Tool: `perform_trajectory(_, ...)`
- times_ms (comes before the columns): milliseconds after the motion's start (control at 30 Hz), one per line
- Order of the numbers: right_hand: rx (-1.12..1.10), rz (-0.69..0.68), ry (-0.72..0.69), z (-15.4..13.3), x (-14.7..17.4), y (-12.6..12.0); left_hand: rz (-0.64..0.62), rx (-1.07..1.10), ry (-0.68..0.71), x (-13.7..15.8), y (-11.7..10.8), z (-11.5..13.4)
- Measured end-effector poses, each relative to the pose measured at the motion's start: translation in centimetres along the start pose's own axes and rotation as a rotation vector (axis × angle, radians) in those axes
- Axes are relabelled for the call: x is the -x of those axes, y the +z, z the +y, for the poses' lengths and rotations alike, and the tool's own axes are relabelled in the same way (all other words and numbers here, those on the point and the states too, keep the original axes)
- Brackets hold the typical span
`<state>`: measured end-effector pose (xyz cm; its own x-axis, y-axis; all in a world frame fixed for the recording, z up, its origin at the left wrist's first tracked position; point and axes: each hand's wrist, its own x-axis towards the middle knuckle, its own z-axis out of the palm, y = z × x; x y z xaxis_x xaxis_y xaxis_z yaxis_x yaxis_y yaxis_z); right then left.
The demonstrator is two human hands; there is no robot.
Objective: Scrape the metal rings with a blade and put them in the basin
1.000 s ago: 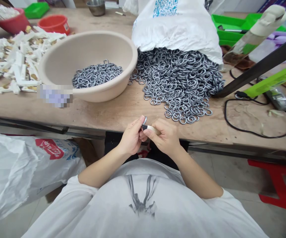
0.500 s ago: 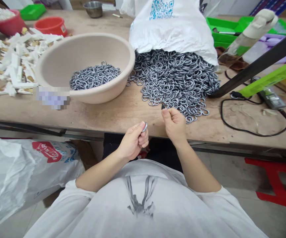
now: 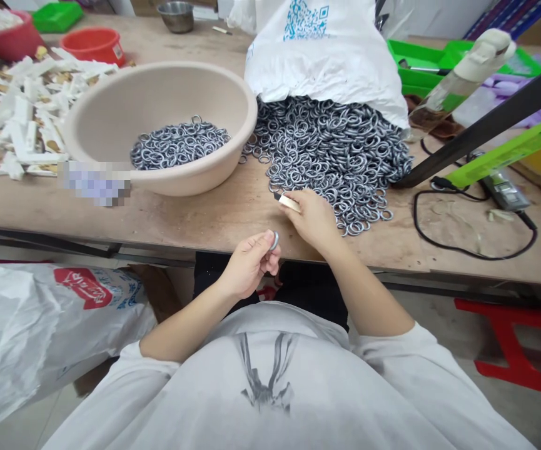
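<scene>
A single grey ring (image 3: 274, 240) is pinched between the thumb and fingers of my left hand (image 3: 247, 265), just off the table's front edge. My right hand (image 3: 316, 219) is closed around a small knife (image 3: 289, 202) with a cream handle and a short dark tip pointing left. Behind that hand spreads a big heap of grey rings (image 3: 326, 150), spilling from the mouth of a white sack (image 3: 321, 62). Left of the heap stands a large beige basin (image 3: 157, 81), with many similar rings (image 3: 179, 147) in its bottom.
White plastic pieces (image 3: 21, 119) cover the table's left side, near a red bowl (image 3: 92, 47). On the right are a slanted dark bar (image 3: 481, 125), a green strip (image 3: 509, 150), a looped black cable (image 3: 415, 219) and a clear bottle (image 3: 467, 75). A white bag (image 3: 54, 325) stands below left.
My right hand has moved left and slightly up, turning so that the knife's handle and tip now show. The left hand still pinches the ring, almost in place.
</scene>
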<state>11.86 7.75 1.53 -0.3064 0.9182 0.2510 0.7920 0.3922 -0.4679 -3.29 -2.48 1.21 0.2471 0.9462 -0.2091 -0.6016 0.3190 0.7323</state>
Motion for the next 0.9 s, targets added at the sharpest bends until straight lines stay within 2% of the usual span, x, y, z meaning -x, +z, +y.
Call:
perform_trajectory(67,0.244,-0.079,0.069,0.1,-1.3,-0.1,0.011,0.032,-0.005,-0.1,-0.3,0.1)
perform_trajectory(133,0.366,-0.126,0.095,-0.2,-1.9,0.1,0.026,0.069,-0.011,-0.2,-0.6,0.1)
perform_trajectory(267,0.433,-0.102,0.076,-0.4,-2.1,0.6,0.023,0.079,0.016,-0.1,-1.3,0.3)
perform_trajectory(367,0.359,-0.023,0.058,0.1,-1.5,0.6,0.011,0.081,0.050,-0.1,-1.6,0.5)
perform_trajectory(433,0.149,0.060,0.009,0.4,-0.7,0.3,0.027,0.099,0.056,-0.2,-1.6,0.7)
perform_trajectory(500,-0.230,0.104,-0.059,0.1,0.6,0.2,0.055,0.119,0.058,-0.3,-1.5,0.7)
perform_trajectory(567,-0.665,0.036,-0.079,-0.6,2.1,0.1,0.072,0.134,0.055,-0.4,-1.3,0.7)
perform_trajectory(600,-0.800,0.000,-0.060,-1.1,2.9,0.1,0.074,0.142,0.047,-0.4,-1.1,0.6)
perform_trajectory(767,-1.252,-0.293,0.080,-3.4,4.9,-0.1,0.039,0.170,-0.008,-0.5,-0.5,0.2)
perform_trajectory(900,-1.356,-0.292,0.097,-3.8,4.9,-0.6,0.011,0.152,-0.047,-0.5,-0.6,-0.2)
